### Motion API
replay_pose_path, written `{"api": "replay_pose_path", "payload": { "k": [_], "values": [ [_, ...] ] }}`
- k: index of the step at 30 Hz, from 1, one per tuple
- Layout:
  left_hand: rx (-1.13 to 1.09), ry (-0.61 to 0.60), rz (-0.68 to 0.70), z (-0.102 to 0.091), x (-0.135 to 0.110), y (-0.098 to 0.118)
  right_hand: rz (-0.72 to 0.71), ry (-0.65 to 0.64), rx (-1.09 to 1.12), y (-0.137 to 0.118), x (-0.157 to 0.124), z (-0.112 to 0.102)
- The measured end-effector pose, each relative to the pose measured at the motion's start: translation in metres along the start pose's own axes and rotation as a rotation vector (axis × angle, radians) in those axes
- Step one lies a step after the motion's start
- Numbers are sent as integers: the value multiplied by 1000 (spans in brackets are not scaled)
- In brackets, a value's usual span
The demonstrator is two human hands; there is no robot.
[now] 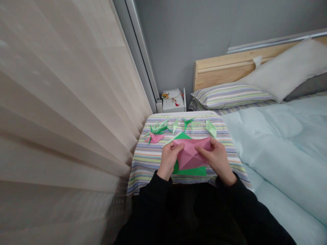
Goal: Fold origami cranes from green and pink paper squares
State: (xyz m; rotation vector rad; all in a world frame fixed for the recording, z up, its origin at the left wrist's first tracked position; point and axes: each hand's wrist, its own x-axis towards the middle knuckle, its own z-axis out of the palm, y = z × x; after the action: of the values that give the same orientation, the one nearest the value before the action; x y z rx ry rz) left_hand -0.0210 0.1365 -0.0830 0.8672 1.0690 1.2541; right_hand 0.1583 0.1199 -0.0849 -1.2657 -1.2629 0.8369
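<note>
A creased sheet of pink origami paper (189, 157) is held up between my two hands. My left hand (169, 156) pinches its left edge, thumb on top. On the right side, my right hand (217, 156) grips the paper, its thumb pressed on the near face and the other fingers behind. Beneath the pink sheet lie green paper sheets (191, 171) on the striped cloth. Farther back sit folded green paper cranes (158, 128), a pink folded piece (156, 137) and a pale green folded piece (211, 128).
The small table has a striped cloth (145, 160). A pleated curtain (76, 119) hangs close on the left. To the right is a bed with a pale blue quilt (276, 136) and a striped pillow (232, 96). A white bedside cabinet (173, 108) stands behind the table.
</note>
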Motion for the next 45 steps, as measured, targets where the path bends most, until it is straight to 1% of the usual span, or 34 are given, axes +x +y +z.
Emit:
{"api": "replay_pose_path", "payload": {
  "k": [1,3,5,7,10,12,13,15,17,20,23,25,27,30,33,35,36,39,42,45],
  "values": [
    [1,20,3,0,0,0,-24,6,19,-2,-2,1],
    [16,37,-7,-1,1,1,-61,-22,70,-6,-3,0],
    [42,14,-15,-4,1,3,-96,-78,98,-8,-2,-5],
    [61,-39,-7,-7,0,7,-135,-166,97,-11,2,-12],
    [83,-117,24,-10,1,9,-178,-335,118,-17,8,-22],
    [104,-130,40,-11,2,9,-184,-407,117,-19,11,-26],
    [113,-120,47,-11,2,8,-174,-422,102,-20,11,-27],
    [112,-79,68,-10,2,5,-120,-404,62,-18,11,-26],
    [93,-37,106,-7,2,4,-46,-343,36,-14,9,-22],
    [53,-5,154,-4,-1,5,46,-246,12,-8,8,-17],
    [14,-21,81,-5,-4,11,107,-217,39,-8,9,-19],
    [12,-45,30,-7,-6,17,128,-247,105,-13,11,-24],
    [31,-68,14,-10,-7,23,145,-280,164,-17,11,-29],
    [32,-97,10,-12,-10,29,110,-283,187,-22,11,-33],
    [31,-204,0,-7,-15,30,36,-278,158,-24,10,-33],
    [60,-256,15,-3,-18,29,12,-312,138,-25,10,-33],
    [74,-252,34,-1,-19,28,1,-334,132,-27,10,-33],
    [78,-179,91,2,-18,23,-62,-380,124,-31,11,-33],
    [64,-121,115,1,-15,19,-113,-383,104,-33,12,-35],
    [76,-99,151,-2,-13,16,-133,-377,83,-35,12,-35]
  ]
}}
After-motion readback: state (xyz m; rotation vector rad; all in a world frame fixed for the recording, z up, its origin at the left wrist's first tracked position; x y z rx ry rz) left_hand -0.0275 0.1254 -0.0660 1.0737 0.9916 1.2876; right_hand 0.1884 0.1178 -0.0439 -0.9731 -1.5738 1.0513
